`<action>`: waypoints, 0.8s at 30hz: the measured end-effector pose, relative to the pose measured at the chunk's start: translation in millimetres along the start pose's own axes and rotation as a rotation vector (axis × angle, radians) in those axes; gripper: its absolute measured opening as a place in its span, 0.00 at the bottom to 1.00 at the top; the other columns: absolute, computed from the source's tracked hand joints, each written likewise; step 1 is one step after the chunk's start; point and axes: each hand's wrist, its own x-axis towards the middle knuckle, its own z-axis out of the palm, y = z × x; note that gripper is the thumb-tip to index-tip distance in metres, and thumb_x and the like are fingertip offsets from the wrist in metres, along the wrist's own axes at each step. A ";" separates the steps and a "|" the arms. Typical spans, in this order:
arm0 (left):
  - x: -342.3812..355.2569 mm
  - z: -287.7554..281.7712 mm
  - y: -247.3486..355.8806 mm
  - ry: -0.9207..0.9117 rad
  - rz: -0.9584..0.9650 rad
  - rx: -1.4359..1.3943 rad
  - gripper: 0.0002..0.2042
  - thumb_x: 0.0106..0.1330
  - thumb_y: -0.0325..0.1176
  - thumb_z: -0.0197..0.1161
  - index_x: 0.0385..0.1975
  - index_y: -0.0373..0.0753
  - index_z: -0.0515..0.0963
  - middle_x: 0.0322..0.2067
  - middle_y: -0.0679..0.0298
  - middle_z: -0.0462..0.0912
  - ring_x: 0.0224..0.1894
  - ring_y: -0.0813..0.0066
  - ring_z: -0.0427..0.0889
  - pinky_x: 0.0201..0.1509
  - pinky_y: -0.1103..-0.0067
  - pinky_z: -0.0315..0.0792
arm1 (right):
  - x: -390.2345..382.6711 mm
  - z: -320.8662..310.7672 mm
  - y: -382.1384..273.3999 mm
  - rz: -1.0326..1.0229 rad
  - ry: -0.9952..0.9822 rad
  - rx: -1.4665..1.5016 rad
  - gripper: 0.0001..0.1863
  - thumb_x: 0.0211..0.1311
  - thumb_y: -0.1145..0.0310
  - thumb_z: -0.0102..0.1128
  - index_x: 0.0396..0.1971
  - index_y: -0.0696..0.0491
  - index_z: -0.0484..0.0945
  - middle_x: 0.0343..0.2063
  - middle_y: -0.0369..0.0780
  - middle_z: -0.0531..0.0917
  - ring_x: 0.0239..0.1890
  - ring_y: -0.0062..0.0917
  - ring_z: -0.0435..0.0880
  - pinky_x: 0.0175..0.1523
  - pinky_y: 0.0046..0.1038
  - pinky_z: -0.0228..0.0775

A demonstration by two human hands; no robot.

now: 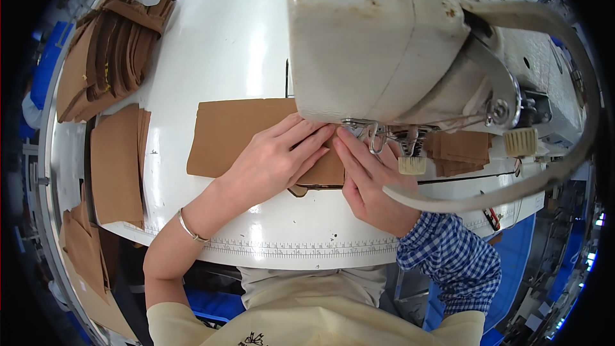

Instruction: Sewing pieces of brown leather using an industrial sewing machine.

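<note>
A person in a pale yellow top leans over a white bench point(243, 45), a printed measuring scale point(301, 248) running along its near edge. The left forearm, bare with a thin silver bracelet point(190, 227) at the wrist, reaches in from the lower left; the right arm wears a blue-and-white checked sleeve point(451, 257). Both hands lie flat and close together, fingers extended rather than curled, pressing on a brown fabric piece point(240, 129) that lies across the middle of the bench: the left hand point(272, 160) spreads over its right portion, the right hand point(371, 182) sits just beside it, with fingertips almost meeting near the presser foot point(375, 138). The fabric's right end runs under the head of the cream sewing machine point(378, 38), which looms over the hands and hides the stitching point and much of the right hand's far side. A curved grey strap point(512, 186) sweeps across the front of the right wrist. Beyond the needle, a small stack of brown pieces point(458, 152) rests on the bench to the right. To the left, a flat brown stack point(115, 163) lies near the bench edge, more brown pieces point(83, 250) hang below it, and a larger fanned pile point(109, 51) sits at the far left corner.
</note>
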 end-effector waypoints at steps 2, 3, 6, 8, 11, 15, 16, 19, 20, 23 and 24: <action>0.1 -0.1 -0.2 -0.005 0.006 0.004 0.19 0.57 0.25 0.66 0.49 0.30 0.78 0.49 0.59 0.79 0.50 0.61 0.79 0.53 0.73 0.77 | 0.1 0.2 0.7 -0.034 0.030 -0.002 0.29 0.49 0.76 0.59 0.57 0.60 0.75 0.60 0.41 0.74 0.48 0.36 0.78 0.52 0.39 0.70; 0.1 0.0 -0.4 -0.008 0.009 0.009 0.19 0.57 0.25 0.66 0.49 0.30 0.78 0.49 0.58 0.79 0.50 0.61 0.79 0.53 0.73 0.77 | -0.5 0.2 0.4 -0.032 0.031 -0.003 0.29 0.49 0.76 0.59 0.57 0.60 0.75 0.60 0.41 0.74 0.48 0.36 0.78 0.52 0.39 0.70; -1.5 2.2 -1.9 -0.009 0.020 0.019 0.19 0.57 0.25 0.66 0.49 0.30 0.78 0.49 0.58 0.79 0.50 0.62 0.79 0.53 0.73 0.77 | -0.3 0.3 0.8 -0.028 0.019 0.002 0.30 0.48 0.76 0.59 0.57 0.60 0.75 0.60 0.41 0.75 0.47 0.36 0.78 0.52 0.38 0.71; 1.0 -0.6 -0.9 -0.011 0.021 0.029 0.18 0.57 0.25 0.66 0.49 0.30 0.78 0.49 0.58 0.79 0.50 0.62 0.79 0.53 0.73 0.77 | -0.7 1.0 1.9 0.003 -0.014 0.002 0.30 0.48 0.76 0.59 0.57 0.59 0.76 0.60 0.40 0.75 0.45 0.36 0.78 0.50 0.36 0.73; 0.1 1.9 1.5 0.008 0.021 0.046 0.18 0.56 0.26 0.66 0.48 0.30 0.79 0.48 0.58 0.79 0.50 0.61 0.78 0.53 0.73 0.76 | -1.3 3.4 3.6 -0.035 0.046 -0.025 0.29 0.47 0.76 0.59 0.56 0.58 0.76 0.60 0.39 0.76 0.41 0.35 0.78 0.47 0.35 0.75; -7.6 -8.2 8.1 -0.018 0.143 0.057 0.20 0.52 0.26 0.64 0.47 0.31 0.80 0.48 0.58 0.80 0.52 0.61 0.78 0.54 0.70 0.77 | -8.0 -3.0 7.9 -0.083 0.099 -0.056 0.29 0.44 0.76 0.58 0.53 0.58 0.78 0.53 0.39 0.79 0.39 0.34 0.78 0.45 0.35 0.75; -13.1 -8.6 11.4 -0.017 0.144 0.059 0.20 0.52 0.26 0.64 0.47 0.31 0.80 0.48 0.58 0.80 0.52 0.61 0.78 0.54 0.70 0.77 | -12.1 -4.4 9.6 -0.156 0.104 0.018 0.27 0.44 0.74 0.60 0.51 0.59 0.79 0.48 0.39 0.79 0.41 0.32 0.78 0.44 0.34 0.73; -25.9 -8.5 21.8 -0.097 0.165 -0.042 0.21 0.51 0.26 0.61 0.48 0.31 0.80 0.50 0.58 0.80 0.55 0.62 0.78 0.56 0.70 0.77 | -19.6 -8.2 8.9 -0.255 0.080 0.074 0.25 0.43 0.72 0.62 0.48 0.60 0.80 0.41 0.39 0.78 0.43 0.30 0.78 0.45 0.34 0.72; -26.5 -9.1 21.5 -0.097 0.164 -0.043 0.21 0.51 0.26 0.61 0.48 0.31 0.80 0.50 0.58 0.80 0.55 0.62 0.78 0.56 0.70 0.77 | -20.4 -9.3 8.0 -0.280 0.051 0.057 0.25 0.42 0.73 0.62 0.47 0.60 0.80 0.40 0.38 0.78 0.43 0.30 0.77 0.45 0.34 0.72; -26.3 -11.0 18.8 -0.140 0.145 -0.028 0.27 0.46 0.20 0.64 0.53 0.35 0.79 0.53 0.63 0.79 0.56 0.63 0.78 0.60 0.72 0.76 | -17.5 -11.2 6.8 -0.266 0.056 0.043 0.25 0.42 0.73 0.61 0.47 0.60 0.80 0.38 0.38 0.78 0.42 0.30 0.77 0.46 0.34 0.72; -23.0 -11.3 15.8 -0.131 0.132 -0.058 0.26 0.47 0.21 0.64 0.52 0.35 0.79 0.54 0.63 0.79 0.56 0.63 0.78 0.60 0.72 0.76 | -16.6 -9.0 7.9 -0.270 0.055 0.043 0.25 0.42 0.73 0.61 0.47 0.60 0.80 0.38 0.38 0.78 0.42 0.30 0.77 0.46 0.34 0.72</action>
